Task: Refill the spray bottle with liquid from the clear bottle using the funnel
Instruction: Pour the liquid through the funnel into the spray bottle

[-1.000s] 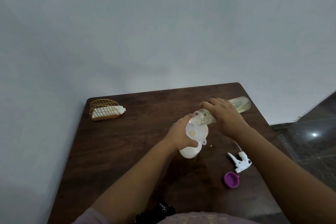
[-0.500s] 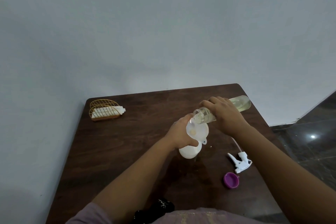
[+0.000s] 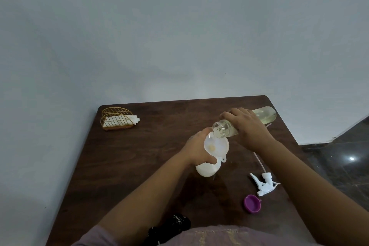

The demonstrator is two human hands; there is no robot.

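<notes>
Tipped a little lower than a moment ago: clear cylindrical plastic bottle (image 3: pixel 259 118) of pale yellow liquid, gripped by right hand (image 3: pixel 247 128), open mouth over translucent white funnel (image 3: pixel 216 147). Left hand (image 3: pixel 199 151) wrapped around white rounded spray bottle (image 3: pixel 207 169) on dark wooden table (image 3: pixel 129 166).

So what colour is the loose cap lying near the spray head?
Purple cap, seen clearly in the head view.

The only lettering shows on the clear bottle (image 3: pixel 263 115), near the table's (image 3: pixel 139 166) far right corner; a few small pale characters sit on its side just beyond the right hand (image 3: pixel 247 128); too small and blurred to read.
</notes>
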